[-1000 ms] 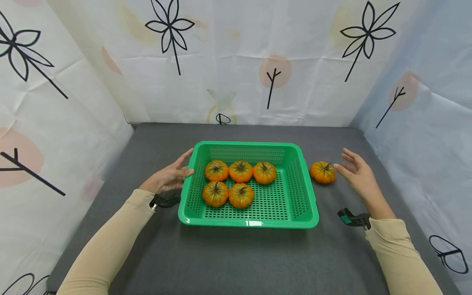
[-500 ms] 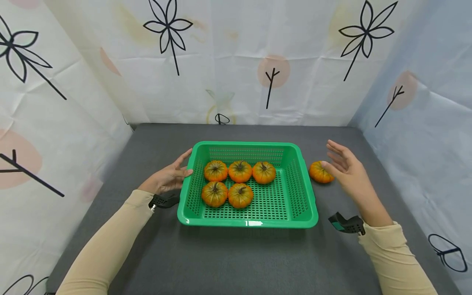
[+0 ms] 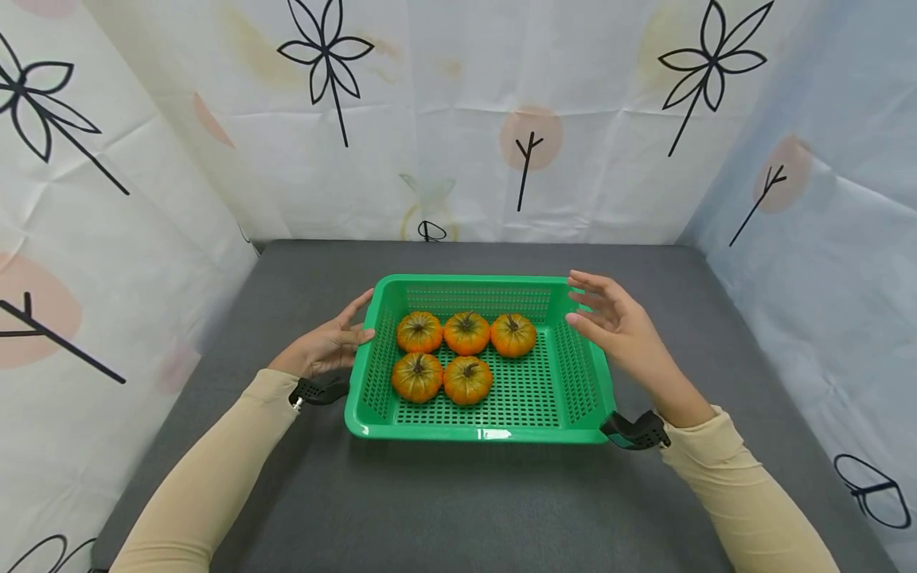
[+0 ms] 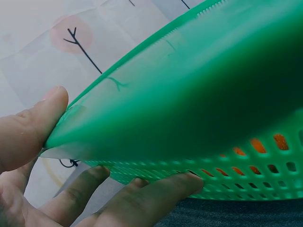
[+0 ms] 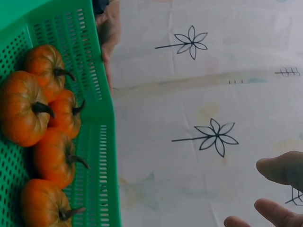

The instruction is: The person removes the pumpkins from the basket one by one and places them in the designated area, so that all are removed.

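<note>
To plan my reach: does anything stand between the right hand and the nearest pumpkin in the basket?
Nothing visible from above: the nearest pumpkin lies uncovered; the right hand appears over the green basket's right rim.

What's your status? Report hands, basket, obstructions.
Left hand grips green basket at left rim. Right hand empty, hiding part of right rim from head view. Five pumpkins inside.

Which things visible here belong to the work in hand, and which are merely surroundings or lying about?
Part of the work:
green basket, its rim held by the left hand
five small pumpkins, inside the basket
right hand, near the basket's right end

Surroundings only:
gray table
printed cloth around the table
black wrist devices, worn by the person
</note>
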`<state>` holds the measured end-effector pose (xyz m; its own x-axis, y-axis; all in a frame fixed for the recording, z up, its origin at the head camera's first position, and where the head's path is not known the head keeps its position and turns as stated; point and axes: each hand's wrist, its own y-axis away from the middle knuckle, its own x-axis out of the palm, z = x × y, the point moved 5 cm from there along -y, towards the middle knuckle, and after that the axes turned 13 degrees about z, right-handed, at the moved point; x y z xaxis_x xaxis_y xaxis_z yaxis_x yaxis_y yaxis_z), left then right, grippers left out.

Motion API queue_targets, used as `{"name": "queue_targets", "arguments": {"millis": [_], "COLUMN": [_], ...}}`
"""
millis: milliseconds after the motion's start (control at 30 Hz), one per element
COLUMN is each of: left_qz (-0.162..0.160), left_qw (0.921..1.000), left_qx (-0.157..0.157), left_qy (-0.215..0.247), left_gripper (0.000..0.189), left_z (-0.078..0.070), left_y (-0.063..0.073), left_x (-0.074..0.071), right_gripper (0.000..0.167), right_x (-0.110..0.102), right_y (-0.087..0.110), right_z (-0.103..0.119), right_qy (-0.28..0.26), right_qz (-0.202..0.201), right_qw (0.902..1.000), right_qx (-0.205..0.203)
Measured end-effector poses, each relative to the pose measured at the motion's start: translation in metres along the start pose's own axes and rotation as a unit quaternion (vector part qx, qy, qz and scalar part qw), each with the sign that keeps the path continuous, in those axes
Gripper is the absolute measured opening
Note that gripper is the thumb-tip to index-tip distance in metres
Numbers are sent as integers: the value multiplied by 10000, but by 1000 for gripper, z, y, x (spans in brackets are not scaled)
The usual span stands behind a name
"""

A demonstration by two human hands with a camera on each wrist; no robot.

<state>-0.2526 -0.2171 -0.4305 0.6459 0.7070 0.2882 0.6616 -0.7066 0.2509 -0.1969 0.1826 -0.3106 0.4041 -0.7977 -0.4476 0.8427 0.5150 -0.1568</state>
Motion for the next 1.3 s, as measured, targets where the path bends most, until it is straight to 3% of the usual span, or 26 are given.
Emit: {"name": "queue_targets", "arguments": {"millis": [333, 567, 967, 1300], "left_qz": [-77, -107, -105, -103], "left_qw": [9999, 9999, 9999, 9998], "left_qx": [-29, -64, -88, -100], "left_qy": [147, 101, -41, -152], "left_gripper": [87, 86, 87, 86], "left_z": [-2, -2, 2, 1], "left_y": [1, 0, 0, 0], "left_x": [3, 2, -1, 0], "right_gripper": [52, 51, 50, 60], "right_x": [42, 67, 95, 113], "right_y": [-32, -48, -78, -85], "right_z": [-7, -10, -29, -46], "right_qy": [-574, -585, -207, -207], "right_qz": [1089, 1755, 2761, 3433], "right_qw": [9924, 9822, 9587, 9331], "right_qx": [68, 341, 642, 1046]}}
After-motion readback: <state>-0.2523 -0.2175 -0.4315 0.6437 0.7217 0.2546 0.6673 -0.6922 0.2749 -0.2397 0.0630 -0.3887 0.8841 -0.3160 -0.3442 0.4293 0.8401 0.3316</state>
